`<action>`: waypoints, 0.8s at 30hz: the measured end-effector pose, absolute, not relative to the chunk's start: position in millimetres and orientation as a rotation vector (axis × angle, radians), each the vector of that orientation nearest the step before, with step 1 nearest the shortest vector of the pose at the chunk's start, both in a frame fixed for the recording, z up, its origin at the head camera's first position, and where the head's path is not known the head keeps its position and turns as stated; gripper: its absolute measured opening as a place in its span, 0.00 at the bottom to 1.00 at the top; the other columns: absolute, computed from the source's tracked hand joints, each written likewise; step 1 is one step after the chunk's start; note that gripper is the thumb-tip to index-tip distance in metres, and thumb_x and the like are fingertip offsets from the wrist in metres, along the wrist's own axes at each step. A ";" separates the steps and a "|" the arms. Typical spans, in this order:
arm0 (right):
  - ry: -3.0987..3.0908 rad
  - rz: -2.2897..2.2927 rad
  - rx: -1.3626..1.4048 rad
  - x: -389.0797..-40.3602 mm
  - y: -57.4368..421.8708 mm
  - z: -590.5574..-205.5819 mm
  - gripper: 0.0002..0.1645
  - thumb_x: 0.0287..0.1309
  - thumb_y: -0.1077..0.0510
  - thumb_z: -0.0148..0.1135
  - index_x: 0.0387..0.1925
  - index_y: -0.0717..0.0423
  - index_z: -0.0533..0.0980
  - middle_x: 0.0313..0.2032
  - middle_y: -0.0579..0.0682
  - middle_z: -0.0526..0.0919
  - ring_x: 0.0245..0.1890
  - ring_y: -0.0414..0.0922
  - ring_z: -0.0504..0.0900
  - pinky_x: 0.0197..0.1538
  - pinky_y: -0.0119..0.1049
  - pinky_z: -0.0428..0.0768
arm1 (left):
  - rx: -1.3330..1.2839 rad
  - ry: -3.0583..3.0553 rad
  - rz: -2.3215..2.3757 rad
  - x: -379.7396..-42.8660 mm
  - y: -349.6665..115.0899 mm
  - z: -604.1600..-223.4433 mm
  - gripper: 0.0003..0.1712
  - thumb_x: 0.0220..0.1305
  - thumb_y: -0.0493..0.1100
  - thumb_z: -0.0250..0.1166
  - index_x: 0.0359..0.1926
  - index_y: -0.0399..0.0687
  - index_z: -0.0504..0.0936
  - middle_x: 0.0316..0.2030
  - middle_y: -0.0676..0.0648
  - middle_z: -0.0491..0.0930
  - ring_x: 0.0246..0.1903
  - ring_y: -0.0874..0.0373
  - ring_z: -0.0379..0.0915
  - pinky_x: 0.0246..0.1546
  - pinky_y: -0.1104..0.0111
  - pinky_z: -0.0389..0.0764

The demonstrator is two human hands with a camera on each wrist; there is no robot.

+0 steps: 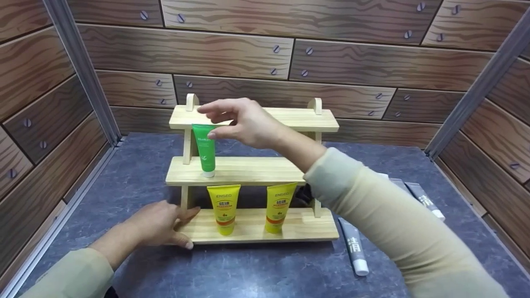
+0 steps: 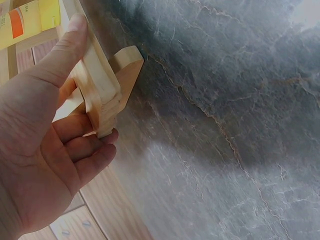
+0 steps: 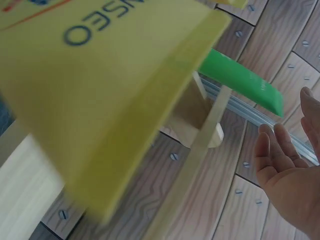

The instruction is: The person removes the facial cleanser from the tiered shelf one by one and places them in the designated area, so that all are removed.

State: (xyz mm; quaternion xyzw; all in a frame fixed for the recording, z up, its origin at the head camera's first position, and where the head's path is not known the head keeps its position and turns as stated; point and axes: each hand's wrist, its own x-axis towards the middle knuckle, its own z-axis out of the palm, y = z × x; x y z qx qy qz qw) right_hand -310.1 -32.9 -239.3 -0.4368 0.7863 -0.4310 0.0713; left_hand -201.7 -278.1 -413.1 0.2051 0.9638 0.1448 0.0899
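A three-tier wooden display shelf (image 1: 256,170) stands on the dark table. My left hand (image 1: 159,223) grips the left end of its lowest tier, thumb along the front edge and fingers curled around the wood in the left wrist view. On the middle tier, at the left, a green squeeze tube (image 1: 205,151) stands upright on its white cap. My right hand (image 1: 254,124) hovers beside its top with loosely bent fingers, and a gap separates them in the right wrist view. Two yellow squeeze tubes, one left (image 1: 225,213) and one right (image 1: 277,211), stand on the lowest tier.
A grey squeeze tube (image 1: 354,248) lies on the table right of the shelf. More grey tubes (image 1: 425,200) lie farther back, partly behind the right sleeve (image 1: 385,215). Wood-patterned walls (image 1: 232,54) with metal corner posts (image 1: 85,70) enclose the table.
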 end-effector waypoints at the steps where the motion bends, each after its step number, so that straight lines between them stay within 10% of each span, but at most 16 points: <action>1: 2.356 -1.283 -1.301 -311.2 -35.7 -240.6 0.32 0.64 0.65 0.75 0.69 0.54 0.79 0.62 0.56 0.83 0.59 0.46 0.84 0.57 0.35 0.83 | 0.610 2.865 0.427 -201.7 -278.0 -413.1 0.55 0.47 0.67 0.83 0.73 0.50 0.77 0.20 0.54 0.71 0.29 0.55 0.72 0.40 0.48 0.82; 18: 2.397 -1.126 -1.356 -313.9 -54.1 -251.9 0.28 0.67 0.70 0.69 0.66 0.52 0.82 0.57 0.47 0.86 0.38 0.39 0.80 0.44 0.32 0.79 | 0.658 2.868 0.425 -201.3 -278.2 -412.2 0.56 0.47 0.68 0.81 0.74 0.48 0.77 0.19 0.55 0.68 0.28 0.56 0.73 0.44 0.45 0.84; 24: 2.402 -1.138 -1.344 -315.6 -47.9 -252.3 0.26 0.67 0.70 0.69 0.64 0.52 0.83 0.51 0.47 0.88 0.38 0.38 0.80 0.43 0.32 0.79 | 0.638 2.877 0.437 -200.8 -278.5 -413.2 0.56 0.45 0.68 0.82 0.73 0.50 0.78 0.31 0.46 0.84 0.37 0.51 0.81 0.48 0.43 0.84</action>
